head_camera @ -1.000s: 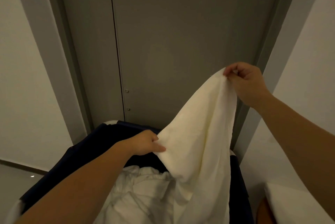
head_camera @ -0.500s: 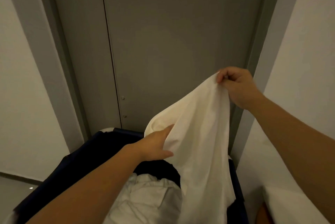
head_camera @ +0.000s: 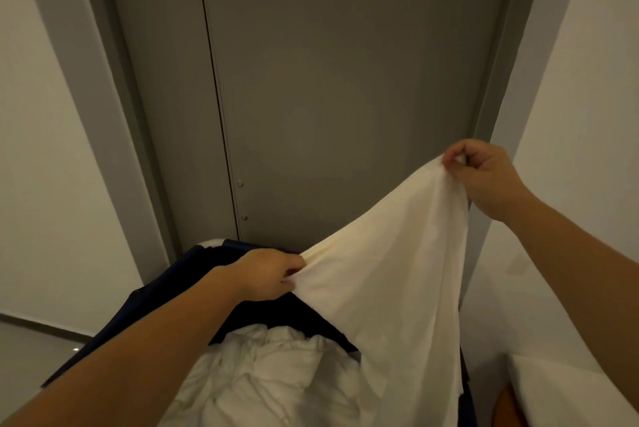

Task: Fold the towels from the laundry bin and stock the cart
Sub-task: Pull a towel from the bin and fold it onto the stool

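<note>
A person holds a cream towel [head_camera: 390,274] stretched between two hands above a dark blue laundry bin [head_camera: 166,288]. The right hand [head_camera: 484,177] pinches one corner high up, while the left hand [head_camera: 269,274] grips the edge lower down. Crumpled white linen [head_camera: 262,374] fills the bin, which stands before a grey door [head_camera: 345,80] flanked by white walls [head_camera: 52,150].

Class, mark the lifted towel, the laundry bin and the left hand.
lifted towel [head_camera: 397,271], head view, middle of the hanging cloth.
laundry bin [head_camera: 200,255], head view, dark blue wall.
left hand [head_camera: 269,274], head view, back of the hand.
</note>
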